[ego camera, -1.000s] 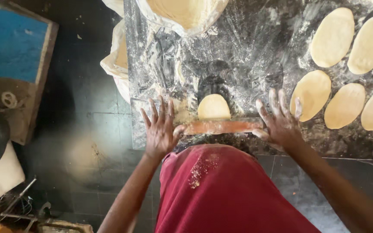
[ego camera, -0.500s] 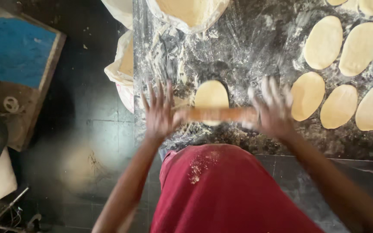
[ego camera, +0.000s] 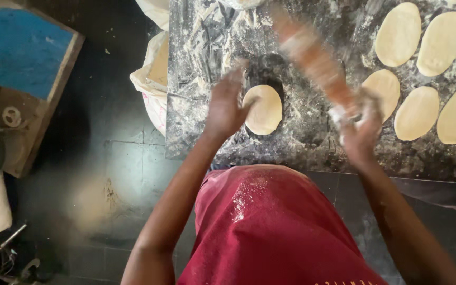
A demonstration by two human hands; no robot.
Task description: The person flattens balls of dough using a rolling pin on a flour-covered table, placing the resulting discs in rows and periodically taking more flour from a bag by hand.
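Oval dough disc flat on the floured dark slab, just beside the fingertips of the left hand, open with fingers spread, contact with the disc's left edge not discernible. To the right of the disc, right hand closed around the lower end of a wooden rolling pin, blurred and slanting up and away above the slab. Farther right of the disc, five rolled dough ovals in two rows; left of the slab's edge, a pale sack on dark floor tiles.
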